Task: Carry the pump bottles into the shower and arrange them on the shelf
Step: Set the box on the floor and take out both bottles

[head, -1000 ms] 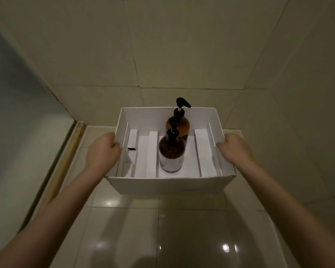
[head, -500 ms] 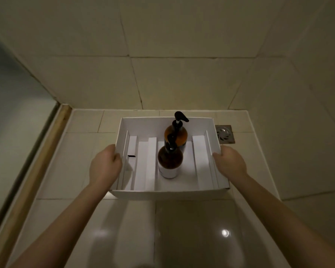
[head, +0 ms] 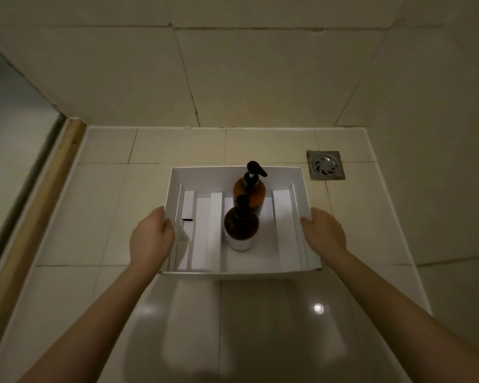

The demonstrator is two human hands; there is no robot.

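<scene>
Over the glossy tiled floor [head: 108, 217], near the corner drain [head: 326, 165], left hand [head: 151, 236] and right hand [head: 324, 231] each grasped the white box [head: 304, 189] holding 2 pump bottles [head: 241, 225].

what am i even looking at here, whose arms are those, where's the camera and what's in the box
There is no machine here. A person wears one wide-angle camera on their head, looking forward and down, so the two bare arms reaching in from the bottom are their own. The left hand and the right hand each grip a side wall of an open white cardboard box. Two brown pump bottles stand upright inside it, one behind the other: the near bottle and the far bottle, both with black pumps. White cardboard dividers line the box. Below is a tiled shower floor with a metal drain in the corner. No shelf is in view.
</scene>
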